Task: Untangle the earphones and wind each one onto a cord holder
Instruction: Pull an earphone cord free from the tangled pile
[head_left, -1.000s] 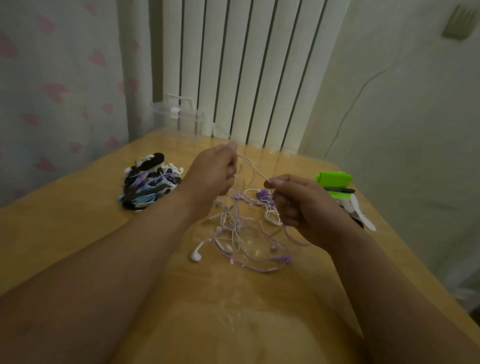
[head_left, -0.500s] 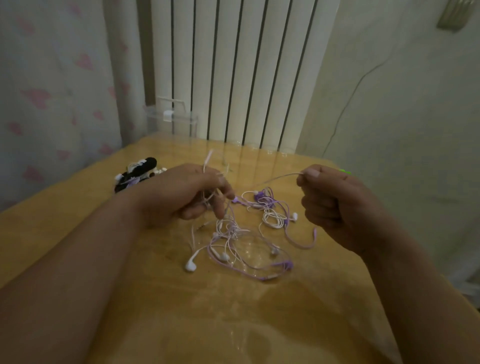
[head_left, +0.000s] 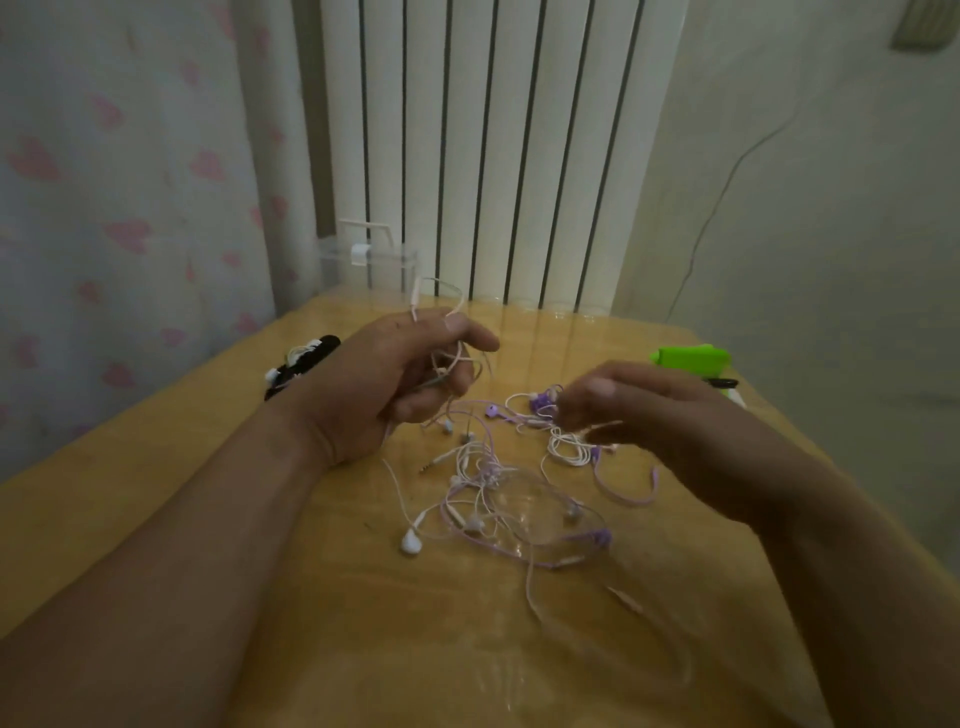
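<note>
A tangle of white and purple earphones (head_left: 498, 499) lies on the wooden table (head_left: 156, 499) between my hands. My left hand (head_left: 395, 379) grips a bunch of pale cords lifted off the tangle, with a loop and a remote sticking up above the fingers. My right hand (head_left: 670, 421) hovers blurred over the right part of the tangle, fingers curled; a thin cord runs under its fingertips. A white earbud (head_left: 410, 543) rests at the near left of the pile. Whether the right hand holds the cord is unclear.
A black and white bundle of wound earphones (head_left: 301, 361) sits behind my left wrist. A green object (head_left: 691, 358) and a black pen (head_left: 723, 383) lie at the far right. A clear plastic box (head_left: 369, 260) stands at the back edge by the radiator.
My right hand dropped and moved left toward the tangle, losing the taut cord it pulled. My left hand lifted slightly, the cords in it bunched higher.
</note>
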